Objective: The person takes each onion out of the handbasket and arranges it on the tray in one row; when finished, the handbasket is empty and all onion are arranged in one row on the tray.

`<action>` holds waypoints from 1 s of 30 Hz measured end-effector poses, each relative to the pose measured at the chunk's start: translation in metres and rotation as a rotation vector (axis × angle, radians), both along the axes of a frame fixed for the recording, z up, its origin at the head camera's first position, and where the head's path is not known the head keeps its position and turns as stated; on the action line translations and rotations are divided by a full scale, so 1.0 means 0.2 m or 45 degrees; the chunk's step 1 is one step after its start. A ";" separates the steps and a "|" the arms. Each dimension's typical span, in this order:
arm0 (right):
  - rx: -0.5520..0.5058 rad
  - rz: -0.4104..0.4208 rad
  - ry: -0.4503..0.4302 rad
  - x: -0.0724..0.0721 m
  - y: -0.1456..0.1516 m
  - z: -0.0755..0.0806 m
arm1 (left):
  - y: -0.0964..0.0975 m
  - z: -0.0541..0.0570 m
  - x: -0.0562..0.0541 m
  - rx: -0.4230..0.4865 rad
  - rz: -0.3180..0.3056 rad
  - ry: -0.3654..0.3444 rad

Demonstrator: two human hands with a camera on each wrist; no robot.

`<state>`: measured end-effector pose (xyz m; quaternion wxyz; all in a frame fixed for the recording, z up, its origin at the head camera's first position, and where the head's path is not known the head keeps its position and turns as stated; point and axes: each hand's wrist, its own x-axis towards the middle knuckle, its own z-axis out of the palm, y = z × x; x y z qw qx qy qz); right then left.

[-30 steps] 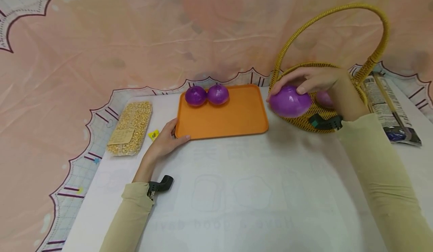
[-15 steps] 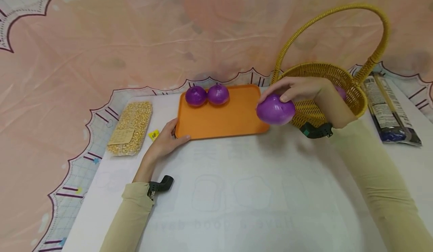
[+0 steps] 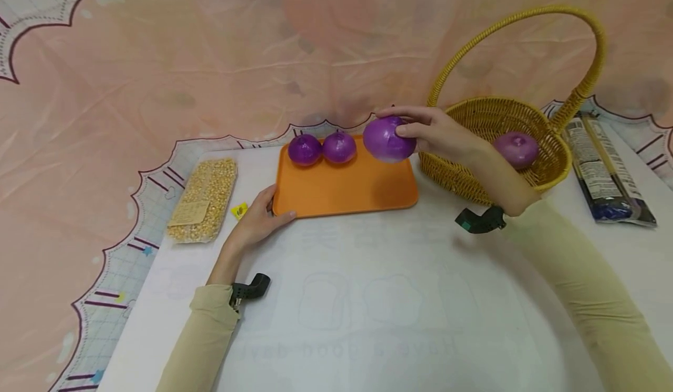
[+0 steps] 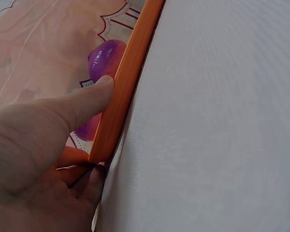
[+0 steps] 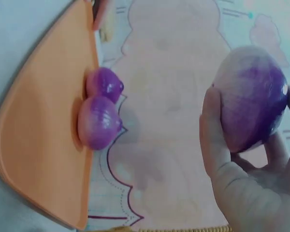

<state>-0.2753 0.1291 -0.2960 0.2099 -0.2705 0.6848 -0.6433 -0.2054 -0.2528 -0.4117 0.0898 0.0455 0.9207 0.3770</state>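
Observation:
My right hand [image 3: 439,132] grips a purple onion [image 3: 388,139] between thumb and fingers, held above the right part of an orange tray [image 3: 342,190]. In the right wrist view the same onion [image 5: 253,99] shows pale at one end. Two more purple onions [image 3: 304,149] [image 3: 339,147] sit side by side at the tray's back left. At the tray's front left corner my left hand [image 3: 257,219] holds the rim, thumb on top and fingers beneath, as the left wrist view shows with the thumb [image 4: 89,101]. Another onion [image 3: 517,150] lies inside the yellow wicker basket [image 3: 473,187].
The basket has a tall arched handle [image 3: 599,35]. Left of the tray lies a bag of corn kernels [image 3: 205,199], with a small yellow packet [image 3: 239,210] beside it. A dark printed packet [image 3: 607,173] lies right of the basket. A patterned cloth [image 3: 315,53] hangs behind the white table [image 3: 368,298].
My right hand has carried the onion left from the basket to over the tray, uncovering the onion inside the basket. The left hand has stayed at the tray's corner.

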 end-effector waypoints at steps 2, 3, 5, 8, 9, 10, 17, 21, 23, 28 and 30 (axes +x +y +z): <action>-0.008 -0.034 0.023 0.01 -0.02 -0.01 | 0.00 0.00 0.00 0.002 0.003 -0.003; -0.008 -0.058 0.030 0.01 -0.03 -0.02 | 0.00 0.00 0.00 0.001 0.004 -0.005; 0.009 -0.136 0.061 0.01 -0.05 -0.03 | 0.00 0.01 0.00 0.002 0.002 -0.004; 0.026 -0.297 0.092 0.01 -0.10 -0.06 | 0.00 0.00 0.00 0.002 0.002 0.005; 0.021 -0.358 0.092 0.01 -0.11 -0.07 | 0.00 0.00 0.00 0.004 -0.001 0.010; 0.014 -0.420 0.087 0.01 -0.13 -0.08 | 0.00 0.00 0.00 0.004 -0.005 0.014; -0.070 -0.661 -0.031 -0.02 -0.24 -0.15 | 0.00 0.00 0.00 0.008 -0.006 0.013; -0.065 -0.713 -0.044 -0.06 -0.29 -0.19 | 0.00 0.00 0.00 0.014 -0.004 0.006; -0.070 -0.734 -0.046 -0.09 -0.32 -0.20 | 0.00 0.00 0.01 0.020 -0.002 0.005; -0.088 -0.800 -0.095 -0.17 -0.36 -0.24 | 0.00 0.01 0.01 0.014 0.008 -0.012; -0.099 -0.813 -0.118 -0.20 -0.36 -0.27 | 0.00 0.01 0.01 0.007 0.009 -0.020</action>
